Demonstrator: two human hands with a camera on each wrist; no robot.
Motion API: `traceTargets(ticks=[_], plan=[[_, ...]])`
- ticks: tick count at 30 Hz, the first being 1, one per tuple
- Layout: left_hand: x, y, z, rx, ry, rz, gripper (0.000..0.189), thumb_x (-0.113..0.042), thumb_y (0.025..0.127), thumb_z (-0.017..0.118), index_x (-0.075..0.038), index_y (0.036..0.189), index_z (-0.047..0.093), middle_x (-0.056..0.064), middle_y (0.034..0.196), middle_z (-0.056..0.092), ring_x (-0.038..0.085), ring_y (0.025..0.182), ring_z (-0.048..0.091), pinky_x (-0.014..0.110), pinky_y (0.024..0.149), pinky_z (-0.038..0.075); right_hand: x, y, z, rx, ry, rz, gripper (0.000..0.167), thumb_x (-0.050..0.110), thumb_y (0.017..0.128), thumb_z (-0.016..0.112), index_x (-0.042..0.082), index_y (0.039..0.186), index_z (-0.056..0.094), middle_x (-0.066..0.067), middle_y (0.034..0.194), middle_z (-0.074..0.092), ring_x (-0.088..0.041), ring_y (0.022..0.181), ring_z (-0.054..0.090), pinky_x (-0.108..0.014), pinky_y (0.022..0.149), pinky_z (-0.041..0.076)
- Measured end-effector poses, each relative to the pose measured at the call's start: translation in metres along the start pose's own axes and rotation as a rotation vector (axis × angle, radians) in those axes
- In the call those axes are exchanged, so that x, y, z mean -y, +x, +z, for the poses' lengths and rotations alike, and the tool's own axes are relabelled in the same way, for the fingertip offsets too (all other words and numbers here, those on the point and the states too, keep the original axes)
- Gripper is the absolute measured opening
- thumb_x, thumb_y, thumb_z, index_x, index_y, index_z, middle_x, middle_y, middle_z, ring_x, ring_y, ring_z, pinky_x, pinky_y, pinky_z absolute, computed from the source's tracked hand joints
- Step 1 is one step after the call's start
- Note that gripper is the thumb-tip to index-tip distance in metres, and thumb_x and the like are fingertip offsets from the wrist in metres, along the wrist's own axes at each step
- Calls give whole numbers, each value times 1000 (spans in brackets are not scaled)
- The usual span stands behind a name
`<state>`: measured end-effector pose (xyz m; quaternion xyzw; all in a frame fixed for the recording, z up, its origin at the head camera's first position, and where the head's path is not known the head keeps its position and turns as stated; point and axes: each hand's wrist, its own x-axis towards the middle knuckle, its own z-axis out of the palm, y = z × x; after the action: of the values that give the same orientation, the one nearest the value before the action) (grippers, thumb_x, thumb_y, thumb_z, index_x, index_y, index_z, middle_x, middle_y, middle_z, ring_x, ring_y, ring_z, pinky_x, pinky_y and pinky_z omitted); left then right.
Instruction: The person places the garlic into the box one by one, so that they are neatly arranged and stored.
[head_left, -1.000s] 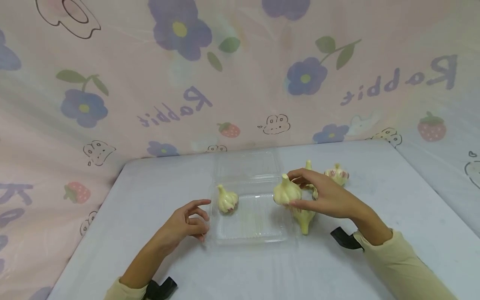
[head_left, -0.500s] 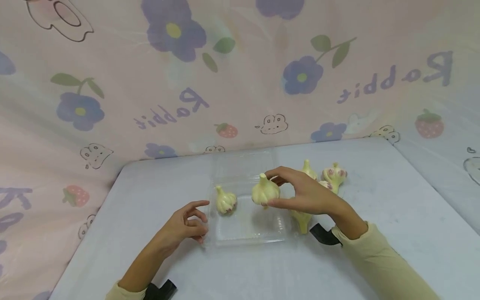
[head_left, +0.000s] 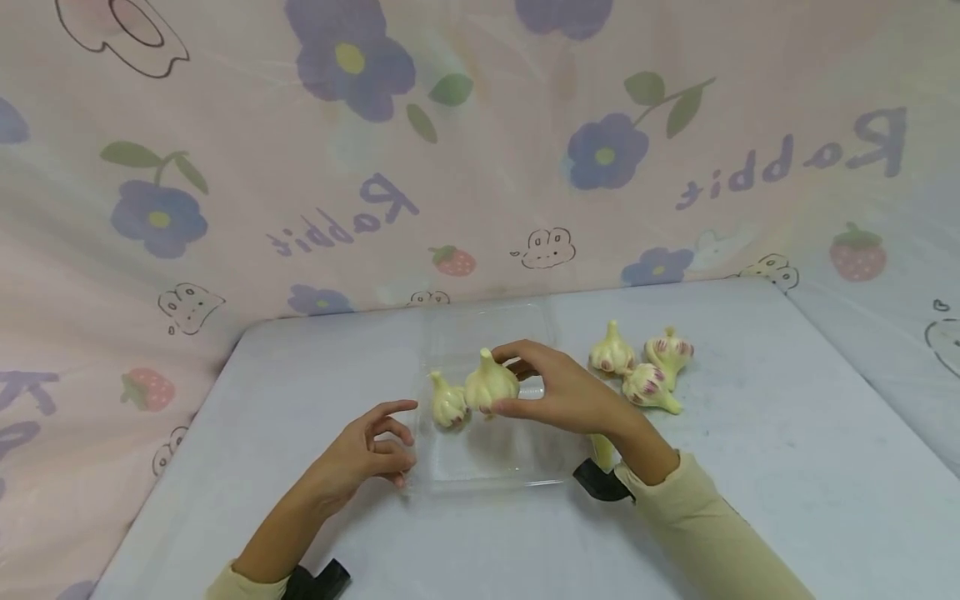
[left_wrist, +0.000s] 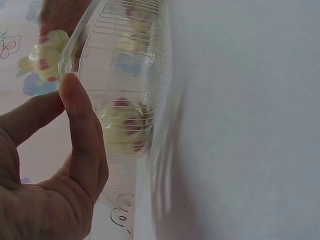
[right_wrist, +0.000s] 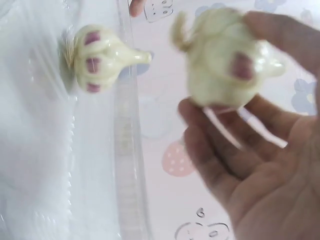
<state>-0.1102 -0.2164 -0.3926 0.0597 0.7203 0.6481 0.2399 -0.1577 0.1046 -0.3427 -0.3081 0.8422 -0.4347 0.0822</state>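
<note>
My right hand holds a garlic bulb by its sides over the clear plastic container. Fingers and thumb also grip this cream bulb with purple patches in the right wrist view. Just left of it, another garlic bulb sits inside the container, stem up; the left wrist view shows that bulb through the ribbed wall. My left hand stays at the container's left side, loosely bent fingertips right at the rim.
Several garlic bulbs lie on the white table to the right: one stands upright, one beside it, and one on its side. Another bulb is mostly hidden by my right forearm. The container's lid lies open behind it.
My right hand has carried its garlic bulb left, from the container's right edge to beside the bulb inside. Bulbs on the right are now uncovered. My left hand has stayed put.
</note>
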Motion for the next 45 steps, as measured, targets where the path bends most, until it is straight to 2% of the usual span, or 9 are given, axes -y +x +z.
traceTargets(ticks=[9, 14, 19, 25, 32, 45], plan=[[0, -2, -1, 6, -15, 18, 83, 4, 86, 71, -4, 154, 25, 3, 102, 54, 9, 72, 64, 28, 63, 61, -4, 1, 3, -2, 3, 0, 58, 36, 89, 75, 16, 138, 53, -5, 138, 56, -23, 117, 62, -47, 100, 53], [0, 1, 0, 13, -22, 34, 84, 2, 85, 73, -4, 154, 25, 2, 102, 54, 9, 72, 65, 28, 63, 61, -2, -6, 8, 7, 14, 42, 61, 40, 89, 74, 17, 140, 51, -2, 141, 54, -23, 119, 61, -47, 101, 52], [0, 2, 1, 6, -23, 37, 84, 2, 85, 73, -3, 154, 26, 2, 102, 55, 10, 73, 67, 28, 62, 61, -8, -4, 13, 25, -22, 8, 61, 37, 90, 73, 13, 141, 50, -5, 142, 54, -23, 118, 62, -44, 102, 52], [2, 0, 0, 18, -14, 58, 83, 0, 86, 73, -1, 155, 26, 3, 103, 54, 9, 71, 65, 27, 62, 61, -22, 2, 16, -14, -40, -1, 57, 29, 89, 75, 12, 139, 52, -4, 141, 55, -24, 119, 62, -42, 103, 52], [3, -1, -1, 21, -20, 76, 83, -1, 86, 73, -1, 155, 27, 2, 104, 53, 8, 69, 65, 26, 62, 60, -32, 10, 25, -54, -95, -17, 56, 30, 90, 74, 9, 138, 54, -6, 139, 59, -27, 125, 59, -45, 101, 52], [2, -2, 1, 15, -19, 55, 84, -3, 86, 74, -4, 156, 27, 3, 105, 55, 10, 71, 65, 27, 62, 61, -34, 11, 35, -58, -181, 80, 52, 30, 89, 76, 9, 133, 56, -7, 132, 63, -26, 118, 63, -43, 99, 54]])
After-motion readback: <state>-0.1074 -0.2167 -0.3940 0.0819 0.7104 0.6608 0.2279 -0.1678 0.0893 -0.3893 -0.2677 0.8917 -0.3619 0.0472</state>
